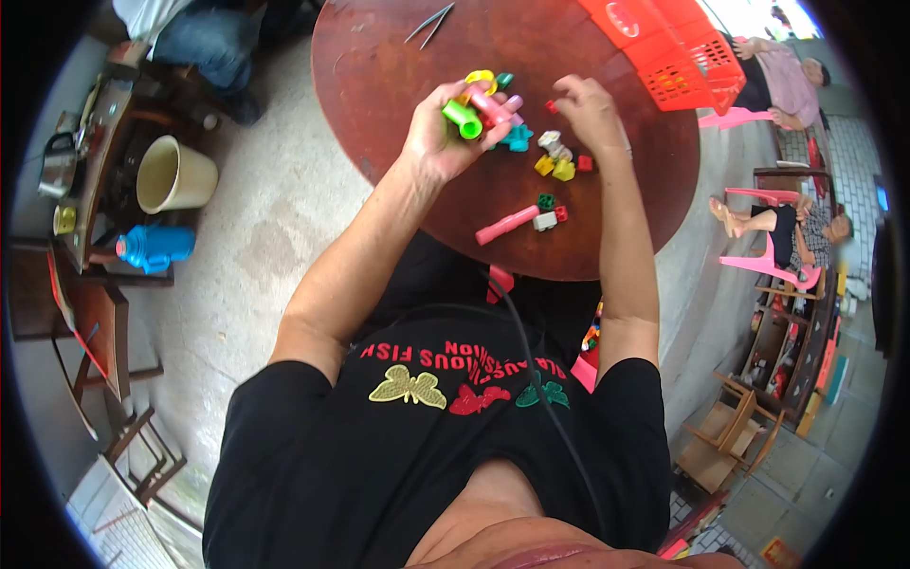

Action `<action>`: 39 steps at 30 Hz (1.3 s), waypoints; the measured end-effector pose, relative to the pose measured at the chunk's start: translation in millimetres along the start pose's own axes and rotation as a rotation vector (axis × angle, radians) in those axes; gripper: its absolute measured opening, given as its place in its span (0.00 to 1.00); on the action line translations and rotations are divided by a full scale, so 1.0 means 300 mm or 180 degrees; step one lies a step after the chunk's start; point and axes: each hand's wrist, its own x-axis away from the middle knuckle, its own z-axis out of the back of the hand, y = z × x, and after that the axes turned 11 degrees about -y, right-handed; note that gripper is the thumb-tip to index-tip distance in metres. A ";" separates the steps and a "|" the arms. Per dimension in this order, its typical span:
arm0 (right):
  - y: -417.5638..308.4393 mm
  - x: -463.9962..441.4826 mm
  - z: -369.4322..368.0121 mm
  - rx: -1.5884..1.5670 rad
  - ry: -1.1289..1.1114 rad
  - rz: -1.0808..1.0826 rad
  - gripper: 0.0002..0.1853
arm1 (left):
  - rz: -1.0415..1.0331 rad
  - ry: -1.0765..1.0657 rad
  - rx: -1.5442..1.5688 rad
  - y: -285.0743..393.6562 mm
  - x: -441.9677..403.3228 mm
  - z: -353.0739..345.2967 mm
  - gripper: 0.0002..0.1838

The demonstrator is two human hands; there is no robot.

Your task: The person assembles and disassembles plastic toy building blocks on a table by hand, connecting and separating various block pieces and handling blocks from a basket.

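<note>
Three-butterfly shirt [417, 455] — one green tube [462, 120] in left hand [432, 144]

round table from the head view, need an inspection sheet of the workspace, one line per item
surface: round table, reddish brown
job's things: green tube and pink tube in hand; coloured blocks and pink rod loose on the table
clutter: tweezers-like tool at the far side; red basket at the right edge
grip: left hand holds both tubes; right hand has fingertips at a small red piece, hold unclear
cables: one dark cable over the black shirt
surroundings: bucket and blue flask left; seated people right
</note>
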 end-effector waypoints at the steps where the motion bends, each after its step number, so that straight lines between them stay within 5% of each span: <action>1: 0.011 -0.004 -0.021 0.0274 -0.0063 -0.0039 0.13 | 0.0041 -0.0023 0.0083 0.001 0.003 -0.005 0.18; 9: -0.023 0.008 -0.027 -0.0201 -0.0006 0.0011 0.08 | 0.0280 -0.0192 0.0041 -0.035 0.008 -0.034 0.19; 13: -0.156 0.176 0.088 -0.3557 -0.0368 0.0048 0.10 | 0.0430 -0.0136 -0.0236 -0.091 0.006 -0.052 0.24; 17: -0.150 0.379 0.113 -0.4628 0.0067 -0.0018 0.11 | 0.0521 -0.0529 0.0033 -0.190 0.000 -0.051 0.27; 22: -0.107 0.555 0.151 -0.3879 -0.0042 -0.0269 0.09 | 0.0871 0.0021 -0.0273 -0.350 -0.001 -0.140 0.30; 25: -0.102 0.591 0.141 -0.3597 0.0183 -0.0189 0.09 | 0.1236 -0.0236 -0.0475 -0.425 -0.036 -0.108 0.28; 29: -0.036 0.574 0.186 -0.2954 0.0322 -0.0162 0.09 | 0.1406 0.0771 -0.0829 -0.520 -0.136 -0.161 0.22; 32: 0.072 0.455 0.324 -0.2703 0.0607 -0.0029 0.10 | 0.1382 0.0212 -0.1677 -0.531 -0.363 -0.270 0.20; 35: 0.261 0.225 0.517 -0.1820 0.1476 0.0336 0.13 | 0.1424 -0.0337 -0.1392 -0.505 -0.698 -0.471 0.16; 36: 0.347 0.132 0.591 -0.1859 0.1454 0.0243 0.16 | 0.1026 -0.0271 -0.1818 -0.518 -0.798 -0.569 0.18; 38: 0.385 0.051 0.756 -0.2321 0.1359 -0.0134 0.28 | 0.1080 -0.1550 -0.1831 -0.469 -1.109 -0.608 0.12; 39: 0.373 0.044 0.822 -0.2736 0.1281 -0.0423 0.38 | 0.0761 -0.0757 -0.1998 -0.499 -1.108 -0.718 0.15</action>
